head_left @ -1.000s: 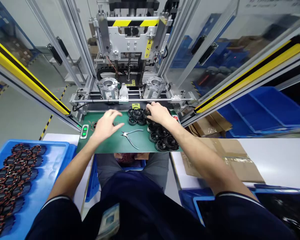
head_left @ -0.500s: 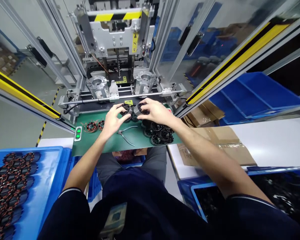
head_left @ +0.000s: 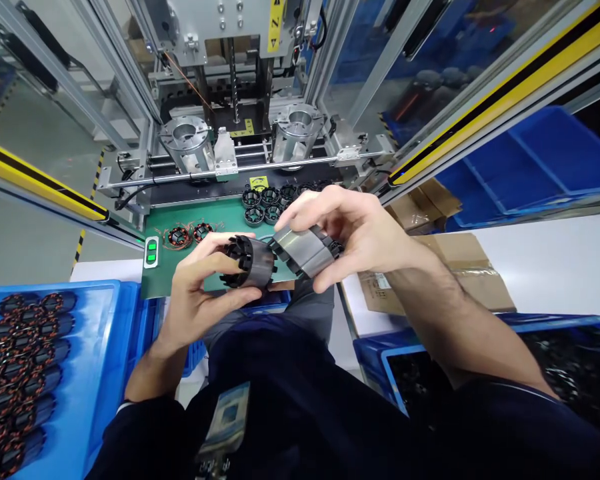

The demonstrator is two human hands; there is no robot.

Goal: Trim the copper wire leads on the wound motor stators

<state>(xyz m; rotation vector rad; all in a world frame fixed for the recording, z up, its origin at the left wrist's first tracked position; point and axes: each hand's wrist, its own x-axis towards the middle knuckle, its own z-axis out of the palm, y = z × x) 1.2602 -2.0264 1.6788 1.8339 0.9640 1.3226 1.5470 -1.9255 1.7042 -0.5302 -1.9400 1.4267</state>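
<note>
My left hand (head_left: 205,283) is closed around a motor stator core (head_left: 260,262), a grey laminated ring with black plastic teeth at its ends. Another stator core (head_left: 304,251) of the same kind sits tilted in my right hand (head_left: 353,233), between thumb and fingers. Both cores are raised toward me over the near edge of the green work mat (head_left: 155,283), side by side and almost touching. Behind them on the mat stand several bare stator cores (head_left: 254,215), partly hidden by my right hand. Two stators wound with copper wire (head_left: 179,237) lie at the mat's left.
A machine with two metal cylinder fixtures (head_left: 187,137) stands behind the mat. A green-button switch box (head_left: 151,252) is at the mat's left edge. Wound stators fill part of a blue tray (head_left: 97,320) on the left. At right are a cardboard box (head_left: 445,267) and blue bins (head_left: 395,380).
Both hands have lifted the two stator cores off the mat and drawn them toward me. The head view has moved closer and lower over the mat.
</note>
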